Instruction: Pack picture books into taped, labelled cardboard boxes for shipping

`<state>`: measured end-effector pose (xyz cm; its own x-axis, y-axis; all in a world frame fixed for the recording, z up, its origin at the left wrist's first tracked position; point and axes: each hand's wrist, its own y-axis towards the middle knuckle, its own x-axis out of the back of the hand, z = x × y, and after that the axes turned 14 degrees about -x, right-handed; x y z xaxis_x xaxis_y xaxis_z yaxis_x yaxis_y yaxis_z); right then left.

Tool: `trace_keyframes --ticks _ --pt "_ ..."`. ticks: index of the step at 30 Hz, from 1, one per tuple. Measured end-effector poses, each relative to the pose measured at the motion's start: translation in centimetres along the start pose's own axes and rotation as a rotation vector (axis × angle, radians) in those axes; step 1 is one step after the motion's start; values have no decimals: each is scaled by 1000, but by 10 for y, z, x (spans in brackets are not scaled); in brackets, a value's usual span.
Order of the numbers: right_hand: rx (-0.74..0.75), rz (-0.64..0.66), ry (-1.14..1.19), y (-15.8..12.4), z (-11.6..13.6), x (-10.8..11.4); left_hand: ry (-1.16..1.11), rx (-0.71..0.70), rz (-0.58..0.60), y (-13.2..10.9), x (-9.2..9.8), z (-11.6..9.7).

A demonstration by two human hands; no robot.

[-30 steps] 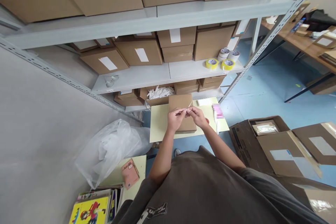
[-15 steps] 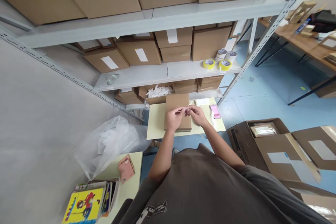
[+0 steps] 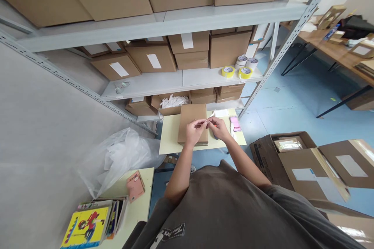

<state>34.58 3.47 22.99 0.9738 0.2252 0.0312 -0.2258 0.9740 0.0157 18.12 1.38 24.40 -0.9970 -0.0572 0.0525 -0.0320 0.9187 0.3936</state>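
My left hand (image 3: 195, 130) and my right hand (image 3: 218, 127) meet fingertip to fingertip above the right side of a brown cardboard box (image 3: 188, 114). Both are closed in a pinch. Whatever lies between the fingertips is too small to make out. The box rests flat on a pale yellow table (image 3: 168, 136). Partly hidden beneath my right hand is a dark blue and orange item (image 3: 215, 136). A pink patterned item (image 3: 235, 123) lies at the table's right end, close to a white sheet (image 3: 221, 113).
A grey metal shelf (image 3: 175, 79) full of cartons rises in front, with tape rolls (image 3: 228, 71) on its middle level. A plastic bag (image 3: 122, 155) and stacked books (image 3: 89, 225) are at left. Open cartons (image 3: 304, 163) stand on the floor at right.
The whole view has shifted slightly, so shelf, table and box appear further left. My hands stay pinched together, and more of the blue and orange item shows under the right one.
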Motion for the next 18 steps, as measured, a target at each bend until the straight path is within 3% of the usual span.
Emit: trace_keyframes --ticks 4,9,13,18 --pt "27 23 -37 -6 0 6 -27 72 -40 -1 -4 7" --pt "-53 45 129 -4 -17 12 -163 188 -238 2 -14 19" --pt "-120 36 186 -4 -26 19 -200 202 -132 1 -21 22" --pt "-169 2 208 -11 -31 23 -2 158 -90 -4 -27 28"
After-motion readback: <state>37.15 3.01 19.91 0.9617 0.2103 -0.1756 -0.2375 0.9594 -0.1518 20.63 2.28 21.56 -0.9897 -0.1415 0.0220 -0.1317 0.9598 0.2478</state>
